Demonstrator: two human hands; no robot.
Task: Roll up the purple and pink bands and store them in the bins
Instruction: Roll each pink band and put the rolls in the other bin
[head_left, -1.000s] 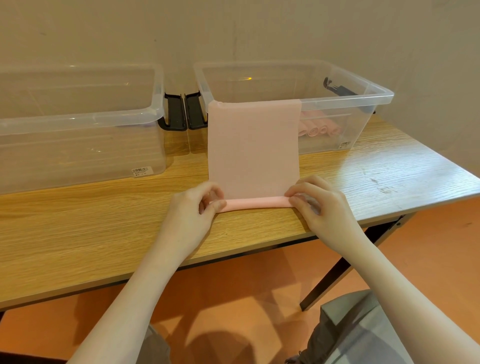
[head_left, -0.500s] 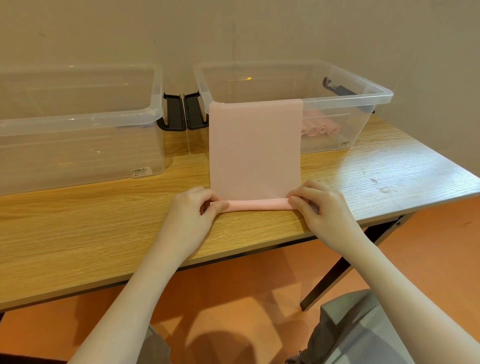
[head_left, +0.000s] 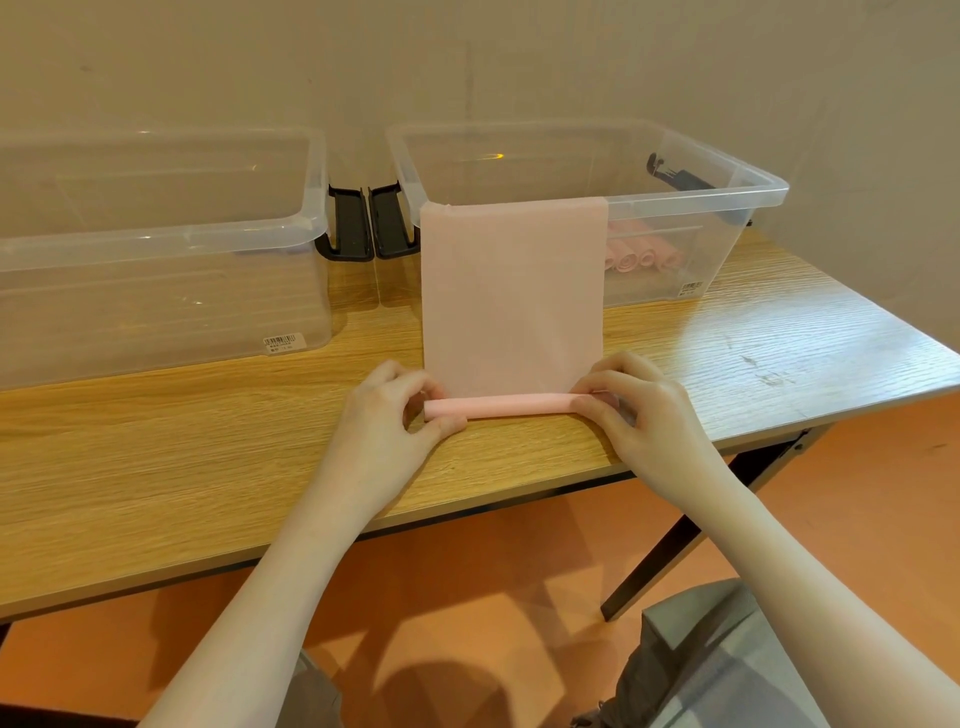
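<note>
At frame centre, the flat pink elastic band (head_left: 511, 296) has been rolled slightly further than a second ago. Its thin rolled end is pinched by the left hand (head_left: 387, 421) and right hand (head_left: 641, 410); most remains unrolled

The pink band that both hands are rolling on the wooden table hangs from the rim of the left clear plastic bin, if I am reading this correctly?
Not quite: the head view shows the pink band hanging from the right clear plastic bin, not the left one. Both the left hand and the right hand are indeed rolling it on the wooden table.
</note>
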